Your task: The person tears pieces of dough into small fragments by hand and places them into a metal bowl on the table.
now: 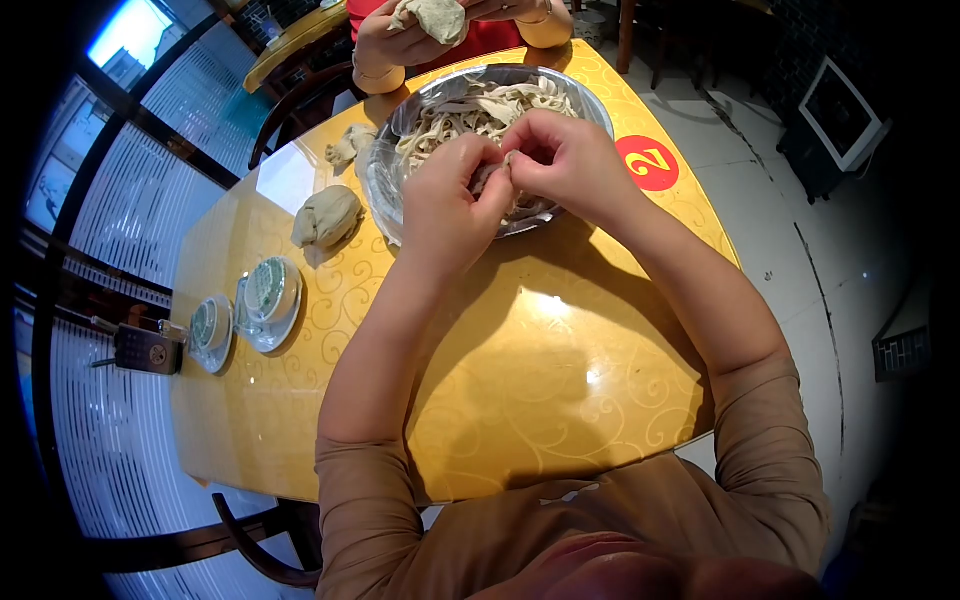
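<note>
- The grip of the left hand (452, 200) and that of the right hand (572, 162) are both kept narrow, thumb to finger, and a small pale piece (508, 160) is pinched where the fingertips meet – its full shape is hidden by the fingers.
- The piece is held above the near part of a wide metal bowl (604, 112), by which pale strips (440, 140) are held.
- To the bowl's left, two pale lumps (327, 217) are set on the yellow counter (560, 420).
- Farther left, two wrapped dish sets (270, 290) are placed – one beside the other.
- Across the counter, another lump (438, 18) is held by a person's hands (383, 45).
</note>
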Available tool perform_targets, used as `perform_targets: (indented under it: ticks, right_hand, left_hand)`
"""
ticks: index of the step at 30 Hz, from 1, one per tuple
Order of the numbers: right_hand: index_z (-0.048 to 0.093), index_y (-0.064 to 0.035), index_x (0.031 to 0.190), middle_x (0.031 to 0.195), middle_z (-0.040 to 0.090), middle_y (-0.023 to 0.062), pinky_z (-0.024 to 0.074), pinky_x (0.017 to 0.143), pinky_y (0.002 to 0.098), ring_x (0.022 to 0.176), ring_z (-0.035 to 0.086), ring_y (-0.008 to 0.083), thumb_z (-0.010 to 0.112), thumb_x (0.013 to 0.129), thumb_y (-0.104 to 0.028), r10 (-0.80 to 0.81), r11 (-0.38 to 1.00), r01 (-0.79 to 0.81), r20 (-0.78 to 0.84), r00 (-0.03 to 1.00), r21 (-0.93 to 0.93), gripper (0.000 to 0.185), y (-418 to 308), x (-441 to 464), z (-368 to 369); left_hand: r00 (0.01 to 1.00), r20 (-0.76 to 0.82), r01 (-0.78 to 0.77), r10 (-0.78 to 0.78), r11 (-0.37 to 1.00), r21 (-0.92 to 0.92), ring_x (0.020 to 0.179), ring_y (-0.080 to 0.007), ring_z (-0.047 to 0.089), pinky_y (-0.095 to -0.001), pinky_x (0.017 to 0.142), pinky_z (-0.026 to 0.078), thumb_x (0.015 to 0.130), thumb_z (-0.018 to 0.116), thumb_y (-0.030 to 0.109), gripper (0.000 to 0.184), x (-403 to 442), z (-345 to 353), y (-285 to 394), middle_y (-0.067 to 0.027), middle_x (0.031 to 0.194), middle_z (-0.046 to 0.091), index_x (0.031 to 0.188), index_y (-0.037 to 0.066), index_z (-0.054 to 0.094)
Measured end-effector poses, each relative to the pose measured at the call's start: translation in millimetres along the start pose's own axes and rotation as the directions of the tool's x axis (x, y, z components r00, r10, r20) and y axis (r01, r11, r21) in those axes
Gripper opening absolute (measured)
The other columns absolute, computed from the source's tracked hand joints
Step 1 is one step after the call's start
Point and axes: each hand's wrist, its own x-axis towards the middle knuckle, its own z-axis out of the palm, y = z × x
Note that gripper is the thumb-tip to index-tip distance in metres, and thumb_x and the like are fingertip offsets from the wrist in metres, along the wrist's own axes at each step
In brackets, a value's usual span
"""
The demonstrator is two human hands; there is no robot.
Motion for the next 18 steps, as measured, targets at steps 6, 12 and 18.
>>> perform_targets:
  ticks: [6,12,18]
  right_hand:
    - [0.06,-0.0029,0.088,0.078,0.061,0.0015,0.0454,0.059,0.021,0.064,0.054,0.0064,0.061,0.08,-0.009,0.188,0.891,-0.142,-0.066,0.98,0.431,0.011,16,9,-4]
    - [0.067,-0.0054,0.104,0.08,0.064,0.0022,0.0487,0.065,0.0231,0.069,0.059,0.0093,0.065,0.08,-0.01,0.124,0.992,-0.123,-0.011,0.992,0.015,0.024,21,15,-21]
    - [0.065,-0.0071,0.112,0.088,0.065,0.0021,0.0476,0.071,0.0222,0.08,0.058,0.0072,0.068,0.083,-0.016,-0.041,0.997,0.043,0.032,0.999,-0.061,0.031,14,11,-12]
  left_hand:
    - [0.974,-0.195,-0.13,0.119,0.991,-0.045,0.061,-0.0181,0.057,-0.0281,0.056,0.046,0.078,0.064,0.005,0.008,-3,2,3,-0.0069,0.072,0.058,0.083,0.003,0.06]
    - [0.951,-0.04,0.272,-0.307,0.891,-0.363,0.066,-0.0052,0.056,-0.0197,0.058,0.046,0.085,0.064,0.005,0.015,7,-19,-4,-0.0014,0.08,0.062,0.098,0.0,0.063]
    - [0.952,0.094,0.304,-0.291,0.866,-0.397,0.068,-0.0049,0.054,-0.0184,0.06,0.045,0.085,0.064,0.004,0.025,7,-13,-9,-0.0021,0.084,0.061,0.109,-0.001,0.059]
